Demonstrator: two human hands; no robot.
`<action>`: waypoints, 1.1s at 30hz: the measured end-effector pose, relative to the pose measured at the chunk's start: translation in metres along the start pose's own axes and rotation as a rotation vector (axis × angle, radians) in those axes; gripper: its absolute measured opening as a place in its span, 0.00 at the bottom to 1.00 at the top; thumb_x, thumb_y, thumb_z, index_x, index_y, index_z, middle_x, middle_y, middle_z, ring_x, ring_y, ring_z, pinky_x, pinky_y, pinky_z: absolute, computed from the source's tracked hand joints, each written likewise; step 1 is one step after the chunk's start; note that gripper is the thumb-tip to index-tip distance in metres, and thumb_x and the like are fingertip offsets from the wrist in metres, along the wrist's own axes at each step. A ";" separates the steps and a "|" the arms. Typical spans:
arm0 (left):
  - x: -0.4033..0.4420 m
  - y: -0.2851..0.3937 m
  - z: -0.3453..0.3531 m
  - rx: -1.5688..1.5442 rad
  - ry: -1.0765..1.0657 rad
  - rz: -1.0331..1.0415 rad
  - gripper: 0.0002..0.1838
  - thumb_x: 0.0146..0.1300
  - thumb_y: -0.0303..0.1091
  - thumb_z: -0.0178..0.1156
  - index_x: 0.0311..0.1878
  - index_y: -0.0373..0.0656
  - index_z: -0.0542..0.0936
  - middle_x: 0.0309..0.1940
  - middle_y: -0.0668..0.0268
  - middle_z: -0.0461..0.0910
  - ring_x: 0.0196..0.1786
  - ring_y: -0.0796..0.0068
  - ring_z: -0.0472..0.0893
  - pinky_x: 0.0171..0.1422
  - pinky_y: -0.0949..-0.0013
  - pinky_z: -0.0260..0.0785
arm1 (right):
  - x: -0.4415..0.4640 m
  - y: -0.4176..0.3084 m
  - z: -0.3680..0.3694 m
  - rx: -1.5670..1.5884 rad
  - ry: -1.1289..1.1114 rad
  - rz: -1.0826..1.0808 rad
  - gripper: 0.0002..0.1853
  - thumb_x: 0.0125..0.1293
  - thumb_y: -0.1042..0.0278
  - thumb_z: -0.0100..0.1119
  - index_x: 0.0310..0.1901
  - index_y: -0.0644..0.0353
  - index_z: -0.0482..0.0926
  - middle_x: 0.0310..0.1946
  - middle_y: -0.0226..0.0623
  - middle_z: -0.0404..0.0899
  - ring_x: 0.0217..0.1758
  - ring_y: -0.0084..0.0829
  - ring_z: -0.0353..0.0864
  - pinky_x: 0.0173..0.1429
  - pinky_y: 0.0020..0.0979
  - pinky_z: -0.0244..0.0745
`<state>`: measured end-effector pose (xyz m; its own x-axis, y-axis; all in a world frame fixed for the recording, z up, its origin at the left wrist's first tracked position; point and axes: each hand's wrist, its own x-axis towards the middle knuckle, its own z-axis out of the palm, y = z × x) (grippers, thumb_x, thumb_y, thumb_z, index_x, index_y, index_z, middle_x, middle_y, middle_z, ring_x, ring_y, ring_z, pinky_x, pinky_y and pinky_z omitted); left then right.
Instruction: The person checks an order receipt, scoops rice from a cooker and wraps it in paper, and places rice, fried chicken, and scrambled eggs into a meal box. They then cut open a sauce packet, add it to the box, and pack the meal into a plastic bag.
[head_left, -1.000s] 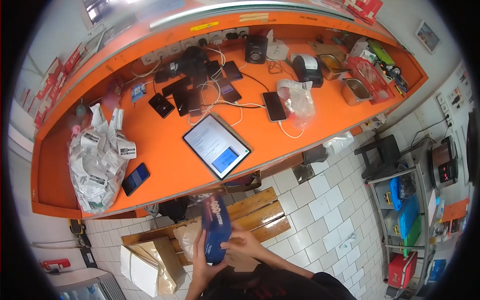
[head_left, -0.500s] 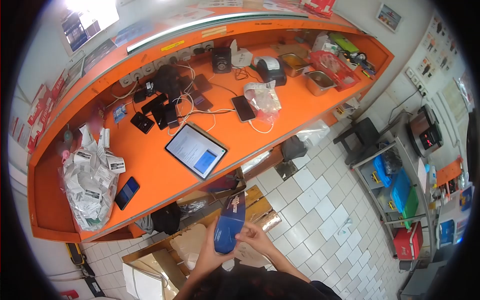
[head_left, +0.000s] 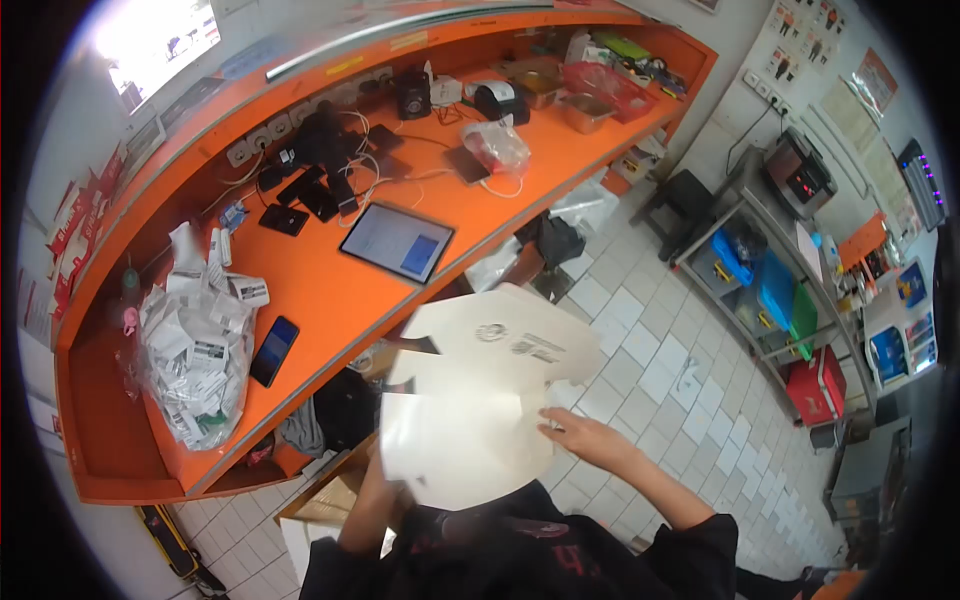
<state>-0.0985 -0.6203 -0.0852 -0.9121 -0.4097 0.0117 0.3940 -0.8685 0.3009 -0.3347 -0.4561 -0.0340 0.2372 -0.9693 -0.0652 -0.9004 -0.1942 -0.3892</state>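
A large cream-coloured card sheet with cut edges and small dark print is spread out in front of my body. My right hand is at the sheet's right edge, its fingers stretched out and touching the surface. The fingers of my left hand are hidden behind the sheet's lower left side; only the forearm shows. Beyond the sheet, a lit tablet lies on the orange counter. A phone lies near the counter's front edge, beside a clear bag of paper slips.
Phones and tangled cables, a black printer, metal containers and a red basket stand along the counter. A black stool and a metal rack are at the right. A red box sits low by the rack.
The folded blue box no longer shows; the broad cream sheet is now spread between my arms. My right hand has moved right, away from my left arm. The view has shifted.
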 end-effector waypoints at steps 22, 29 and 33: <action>-0.050 -0.058 0.013 0.435 0.670 0.041 0.30 0.54 0.34 0.64 0.55 0.42 0.59 0.42 0.65 0.69 0.44 0.77 0.73 0.46 0.72 0.69 | -0.007 -0.116 -0.023 -0.223 0.162 0.195 0.19 0.51 0.82 0.49 0.47 0.62 0.73 0.48 0.44 0.70 0.53 0.43 0.69 0.54 0.43 0.67; -0.032 -0.069 0.026 0.400 0.735 0.234 0.21 0.57 0.34 0.60 0.49 0.43 0.62 0.41 0.67 0.67 0.43 0.79 0.70 0.40 0.74 0.69 | 0.011 -0.168 0.042 0.266 0.276 0.291 0.22 0.48 0.75 0.64 0.47 0.60 0.74 0.33 0.36 0.74 0.35 0.35 0.71 0.38 0.32 0.66; -0.024 -0.059 0.023 0.323 0.782 0.308 0.20 0.57 0.33 0.60 0.47 0.42 0.61 0.40 0.66 0.68 0.42 0.79 0.73 0.43 0.73 0.70 | 0.015 -0.167 0.060 0.396 0.596 0.470 0.25 0.49 0.77 0.63 0.51 0.64 0.70 0.27 0.36 0.73 0.32 0.35 0.70 0.38 0.30 0.65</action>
<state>-0.1028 -0.5526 -0.0810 -0.3876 -0.7868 -0.4803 0.4496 -0.6162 0.6467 -0.1585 -0.4289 -0.0250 -0.4603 -0.8749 0.1507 -0.6368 0.2071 -0.7426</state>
